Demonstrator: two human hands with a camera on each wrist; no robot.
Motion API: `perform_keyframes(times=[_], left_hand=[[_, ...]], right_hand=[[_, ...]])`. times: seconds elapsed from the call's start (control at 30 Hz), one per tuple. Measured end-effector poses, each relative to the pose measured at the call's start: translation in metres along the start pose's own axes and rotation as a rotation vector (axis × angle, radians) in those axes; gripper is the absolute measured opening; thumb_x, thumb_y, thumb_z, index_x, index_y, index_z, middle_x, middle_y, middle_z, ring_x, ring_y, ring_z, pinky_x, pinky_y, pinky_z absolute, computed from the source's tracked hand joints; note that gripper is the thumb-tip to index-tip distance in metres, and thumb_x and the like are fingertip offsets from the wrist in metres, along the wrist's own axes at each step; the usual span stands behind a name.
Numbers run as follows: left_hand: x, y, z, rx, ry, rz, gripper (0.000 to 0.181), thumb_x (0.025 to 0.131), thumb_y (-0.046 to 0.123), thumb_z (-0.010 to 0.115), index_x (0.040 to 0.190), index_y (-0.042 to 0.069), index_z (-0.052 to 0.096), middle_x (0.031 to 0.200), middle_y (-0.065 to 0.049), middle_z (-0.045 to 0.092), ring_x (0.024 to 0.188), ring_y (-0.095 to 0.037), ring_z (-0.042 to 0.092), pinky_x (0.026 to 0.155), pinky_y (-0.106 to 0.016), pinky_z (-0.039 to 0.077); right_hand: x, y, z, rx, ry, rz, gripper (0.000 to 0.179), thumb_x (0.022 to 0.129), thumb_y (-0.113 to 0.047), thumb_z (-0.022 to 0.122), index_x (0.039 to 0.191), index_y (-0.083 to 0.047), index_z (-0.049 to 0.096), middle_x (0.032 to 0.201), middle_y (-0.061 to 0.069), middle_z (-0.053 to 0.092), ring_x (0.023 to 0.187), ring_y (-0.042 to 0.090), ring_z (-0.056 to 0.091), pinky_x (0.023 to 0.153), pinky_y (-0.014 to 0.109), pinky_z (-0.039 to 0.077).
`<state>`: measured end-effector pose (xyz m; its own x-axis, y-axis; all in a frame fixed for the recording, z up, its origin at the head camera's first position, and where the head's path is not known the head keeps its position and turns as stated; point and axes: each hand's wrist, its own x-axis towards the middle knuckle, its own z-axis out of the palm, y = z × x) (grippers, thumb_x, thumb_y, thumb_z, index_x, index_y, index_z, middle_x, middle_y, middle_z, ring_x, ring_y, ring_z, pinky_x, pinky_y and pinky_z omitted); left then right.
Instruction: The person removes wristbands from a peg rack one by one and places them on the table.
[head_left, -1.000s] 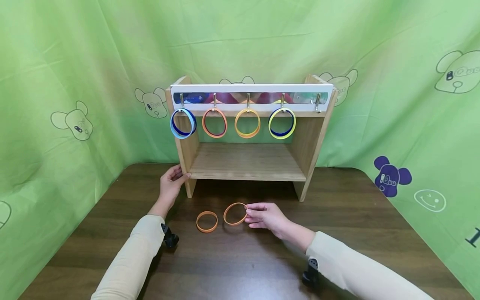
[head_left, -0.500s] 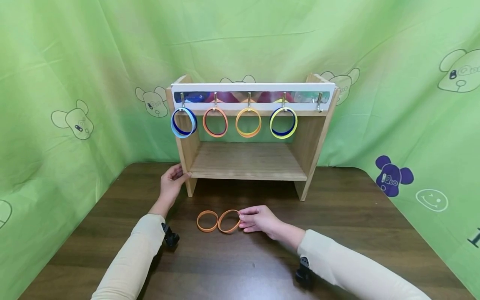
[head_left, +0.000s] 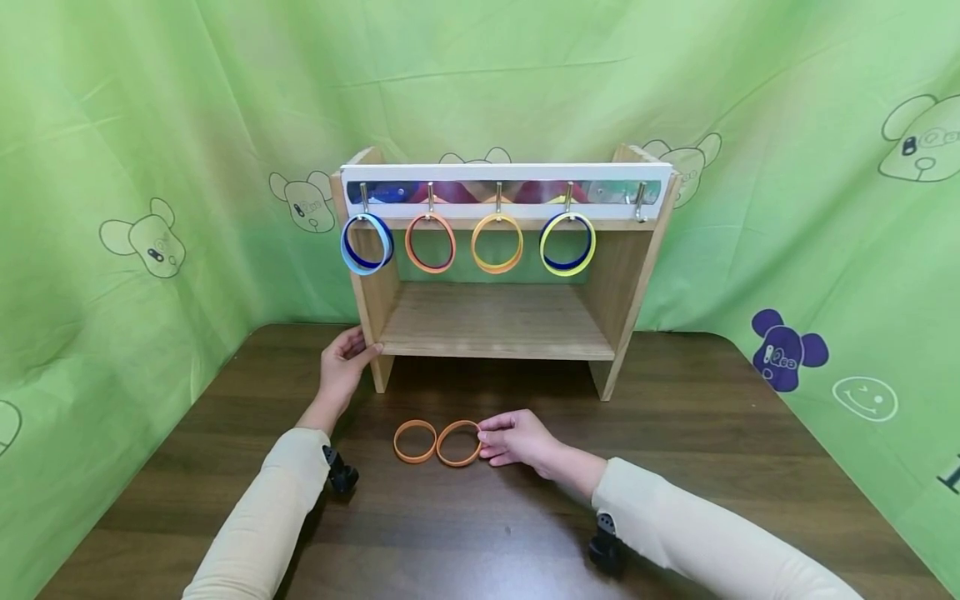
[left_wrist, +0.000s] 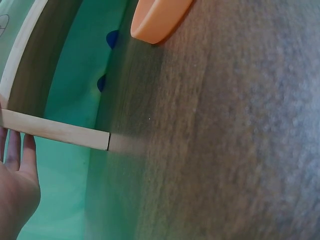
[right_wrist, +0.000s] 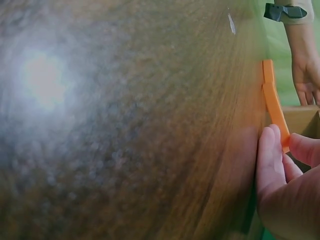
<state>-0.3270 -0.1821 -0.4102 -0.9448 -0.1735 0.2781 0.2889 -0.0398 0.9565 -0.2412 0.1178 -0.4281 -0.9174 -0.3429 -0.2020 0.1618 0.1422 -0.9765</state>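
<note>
Lowered before the ring-hung shelf: one orange ring pinched by right hand, tilted in right-wrist view; left hand clamps shelf.

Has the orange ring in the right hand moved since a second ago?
Yes: in the head view, the held ring sits further left and lower relative to the wooden shelf.

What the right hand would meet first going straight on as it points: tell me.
Beyond the held orange ring, the right hand would probably meet the other orange ring, lying just past it; whether the rings touch is hard to tell.
</note>
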Motion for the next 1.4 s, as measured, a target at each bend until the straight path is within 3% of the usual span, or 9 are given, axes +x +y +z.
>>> perform_keyframes(times=[0.67, 1.2, 1.4], left_hand=[[0.0, -0.003, 0.002, 0.024, 0.014, 0.047, 0.04, 0.087, -0.004, 0.069, 0.125, -0.006, 0.059, 0.121, -0.022, 0.061, 0.099, -0.011, 0.06, 0.08, -0.022, 0.052], [-0.001, -0.003, 0.001, 0.02, 0.018, 0.039, 0.039, 0.087, -0.003, 0.069, 0.125, -0.006, 0.059, 0.118, -0.02, 0.062, 0.098, -0.011, 0.06, 0.079, -0.021, 0.052], [-0.003, -0.002, 0.003, 0.03, 0.027, 0.046, 0.038, 0.087, -0.003, 0.069, 0.124, -0.007, 0.059, 0.116, -0.017, 0.063, 0.099, -0.012, 0.06, 0.079, -0.021, 0.052]], right_hand=[[-0.003, -0.007, 0.005, -0.124, 0.061, 0.025, 0.025, 0.093, 0.0, 0.062, 0.113, 0.015, 0.061, 0.083, 0.01, 0.068, 0.07, 0.018, 0.068, 0.061, 0.032, 0.058], [-0.005, -0.006, 0.003, -0.11, 0.063, 0.003, 0.023, 0.093, 0.001, 0.061, 0.112, 0.014, 0.061, 0.084, 0.011, 0.069, 0.073, 0.021, 0.069, 0.063, 0.034, 0.058], [-0.008, -0.011, -0.004, -0.099, 0.082, -0.053, 0.027, 0.094, -0.002, 0.062, 0.115, 0.015, 0.06, 0.093, 0.017, 0.069, 0.077, 0.023, 0.069, 0.063, 0.035, 0.058]])
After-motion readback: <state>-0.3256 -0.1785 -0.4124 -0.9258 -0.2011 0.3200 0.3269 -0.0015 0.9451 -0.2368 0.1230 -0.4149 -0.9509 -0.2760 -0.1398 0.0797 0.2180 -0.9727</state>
